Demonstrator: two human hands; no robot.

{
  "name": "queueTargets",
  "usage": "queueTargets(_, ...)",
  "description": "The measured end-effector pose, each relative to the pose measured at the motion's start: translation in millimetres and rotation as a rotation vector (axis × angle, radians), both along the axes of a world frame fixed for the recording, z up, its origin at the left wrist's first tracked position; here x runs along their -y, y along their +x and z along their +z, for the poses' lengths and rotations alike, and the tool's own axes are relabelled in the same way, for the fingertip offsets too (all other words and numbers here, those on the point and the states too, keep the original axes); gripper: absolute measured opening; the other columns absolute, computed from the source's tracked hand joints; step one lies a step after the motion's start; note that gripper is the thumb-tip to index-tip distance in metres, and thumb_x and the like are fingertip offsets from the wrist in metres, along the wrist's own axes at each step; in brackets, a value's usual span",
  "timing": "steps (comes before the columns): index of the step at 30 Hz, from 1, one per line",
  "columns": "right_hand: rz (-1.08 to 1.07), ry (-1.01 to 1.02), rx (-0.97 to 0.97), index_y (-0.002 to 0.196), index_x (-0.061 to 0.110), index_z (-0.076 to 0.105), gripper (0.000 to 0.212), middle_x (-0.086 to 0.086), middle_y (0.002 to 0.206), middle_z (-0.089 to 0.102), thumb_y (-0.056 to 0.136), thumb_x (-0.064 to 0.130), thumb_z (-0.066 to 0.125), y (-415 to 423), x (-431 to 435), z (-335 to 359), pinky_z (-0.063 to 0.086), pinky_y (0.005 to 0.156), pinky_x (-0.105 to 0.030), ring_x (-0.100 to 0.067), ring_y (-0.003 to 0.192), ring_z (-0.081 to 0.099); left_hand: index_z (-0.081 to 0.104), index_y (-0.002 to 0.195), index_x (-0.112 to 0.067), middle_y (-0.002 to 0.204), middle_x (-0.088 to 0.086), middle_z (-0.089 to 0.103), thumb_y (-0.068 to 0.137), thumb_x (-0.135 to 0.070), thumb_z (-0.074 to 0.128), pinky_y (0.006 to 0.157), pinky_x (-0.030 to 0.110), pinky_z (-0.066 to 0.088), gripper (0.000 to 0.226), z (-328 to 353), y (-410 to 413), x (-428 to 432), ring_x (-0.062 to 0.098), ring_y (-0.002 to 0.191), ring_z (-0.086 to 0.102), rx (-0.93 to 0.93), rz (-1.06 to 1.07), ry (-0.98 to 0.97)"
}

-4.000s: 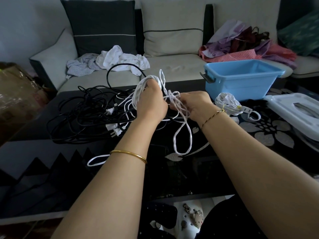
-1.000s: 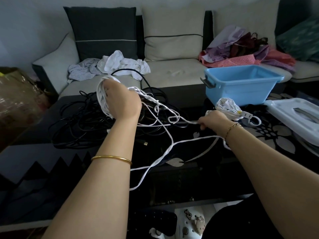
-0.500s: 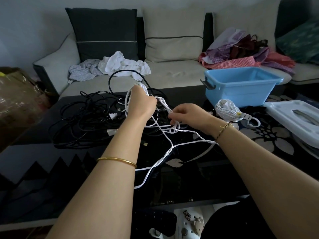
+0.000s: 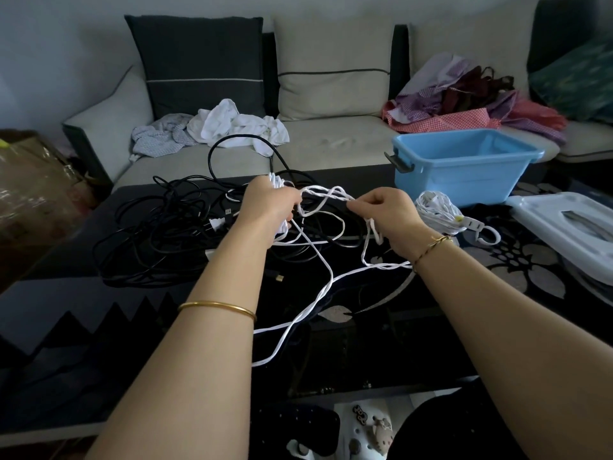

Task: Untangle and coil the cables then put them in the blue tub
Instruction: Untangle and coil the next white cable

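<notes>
Head view: the white cable [image 4: 331, 275] is stretched in loops between both hands above the dark table [image 4: 66, 293]. The left hand [image 4: 270, 204] is closed around a bunch of its turns, which seem to be wound about the palm, though the fingers hide how. The right hand [image 4: 389, 215] pinches a strand at its fingertips, just beside the left. Slack from the cable falls onto the table and trails toward the person. Left of the hands lies a tangle of black cables [image 4: 156, 237]. To the right, a coiled white bundle [image 4: 438, 214] sits just in front of the blue tub [image 4: 464, 180], which stands at the table's far edge. A white lid [image 4: 564, 224] lies further right. Behind is a sofa [image 4: 331, 144] with crumpled clothes [image 4: 232, 126].
</notes>
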State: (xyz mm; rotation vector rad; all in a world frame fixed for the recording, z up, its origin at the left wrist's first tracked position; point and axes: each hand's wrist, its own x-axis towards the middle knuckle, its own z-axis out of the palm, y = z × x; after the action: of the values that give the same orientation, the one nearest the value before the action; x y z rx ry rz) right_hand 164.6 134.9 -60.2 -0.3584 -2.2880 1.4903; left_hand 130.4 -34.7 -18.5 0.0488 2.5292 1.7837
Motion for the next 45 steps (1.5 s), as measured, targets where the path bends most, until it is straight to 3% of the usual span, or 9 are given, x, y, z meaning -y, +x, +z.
queueTargets(9, 0.014, -0.98, 0.121, 0.065, 0.013, 0.047, 0.027, 0.004, 0.046, 0.037, 0.088, 0.008, 0.059, -10, -16, -4, 0.025, 0.033, -0.012, -0.005, 0.033, 0.031, 0.038, 0.067, -0.011, 0.065, 0.005, 0.042, 0.087, 0.0, 0.042, 0.053, 0.033, 0.031, 0.023, -7, -10, 10, 0.031, 0.063, 0.04, -0.267, 0.243, -0.13)
queueTargets(15, -0.226, -0.397, 0.315, 0.061, 0.007, 0.05, 0.023, -0.003, 0.042, 0.042, 0.08, 0.001, 0.062, -8, -22, -18, 0.03, 0.037, -0.017, -0.011, 0.033, 0.037, 0.051, 0.109, 0.005, 0.118, 0.02, 0.06, 0.094, -0.007, 0.039, 0.084, 0.037, 0.044, 0.023, 2, 1, 7, 0.037, 0.109, 0.055, -0.362, 0.465, -0.028)
queueTargets(20, -0.161, 0.055, 0.422, 0.061, 0.016, 0.042, 0.028, -0.002, 0.067, 0.042, 0.084, 0.006, 0.056, -12, -19, -26, 0.037, 0.055, -0.024, -0.013, 0.057, 0.039, 0.038, 0.092, -0.008, 0.084, 0.002, 0.049, 0.096, -0.01, 0.039, 0.066, 0.02, 0.031, 0.005, 4, -1, 3, 0.029, 0.089, 0.053, -0.483, 0.551, 0.07)
queueTargets(24, -0.142, 0.264, 0.489, 0.063, 0.012, 0.043, 0.025, -0.006, 0.069, 0.043, 0.088, 0.009, 0.048, -6, -19, -25, 0.037, 0.068, -0.028, -0.024, 0.078, 0.045, 0.048, 0.109, 0.004, 0.105, 0.01, 0.056, 0.096, -0.009, 0.04, 0.072, 0.013, 0.03, 0.02, 4, -1, 6, 0.025, 0.098, 0.054, -0.573, 0.604, 0.141)
queueTargets(29, -0.112, 0.319, 0.518, 0.113, -0.005, 0.061, 0.03, -0.024, 0.118, 0.06, 0.089, 0.007, 0.048, -5, -16, -24, 0.046, 0.088, -0.036, -0.037, 0.113, 0.055, 0.046, 0.117, 0.005, 0.114, 0.01, 0.057, 0.099, -0.012, 0.04, 0.076, 0.009, 0.031, 0.026, 7, -1, 4, 0.021, 0.106, 0.055, -0.683, 0.63, 0.156)
queueTargets(35, -0.073, 0.483, 0.537, 0.08, 0.005, 0.056, 0.012, -0.015, 0.095, 0.06, 0.088, 0.01, 0.048, -4, -18, -22, 0.041, 0.076, -0.03, -0.029, 0.087, 0.052, 0.047, 0.115, 0.005, 0.111, 0.011, 0.057, 0.098, -0.01, 0.042, 0.072, 0.004, 0.035, 0.023, 16, 2, 2, 0.018, 0.098, 0.055, -0.707, 0.58, 0.179)
queueTargets(38, 0.002, 0.603, 0.529, 0.078, 0.007, 0.061, 0.014, -0.011, 0.09, 0.064, 0.087, 0.014, 0.053, -7, -13, -19, 0.046, 0.078, -0.03, -0.03, 0.09, 0.058, 0.046, 0.09, -0.008, 0.087, 0.003, 0.05, 0.094, -0.009, 0.043, 0.064, 0.021, 0.044, 0.005, 16, -8, 0, 0.015, 0.075, 0.048, -0.566, 0.368, 0.135)
queueTargets(41, 0.037, 0.496, 0.273, 0.104, 0.014, 0.069, 0.028, -0.006, 0.107, 0.068, 0.088, 0.01, 0.047, -10, -3, -7, 0.048, 0.092, -0.033, -0.025, 0.102, 0.06, 0.045, 0.081, -0.007, 0.068, 0.002, 0.042, 0.087, -0.008, 0.043, 0.055, 0.032, 0.034, 0.006, 8, -16, -5, 0.017, 0.057, 0.04, -0.374, 0.206, 0.086)
queueTargets(45, 0.42, -0.312, 0.108, 0.107, 0.012, 0.064, 0.027, -0.003, 0.087, 0.072, 0.097, 0.025, 0.043, -3, 23, 23, 0.043, 0.092, -0.036, -0.018, 0.095, 0.066, 0.052, 0.092, -0.002, 0.069, 0.004, 0.046, 0.087, -0.02, 0.052, 0.059, 0.034, 0.036, 0.019, 2, -15, -12, 0.027, 0.062, 0.045, -0.27, 0.15, 0.004)
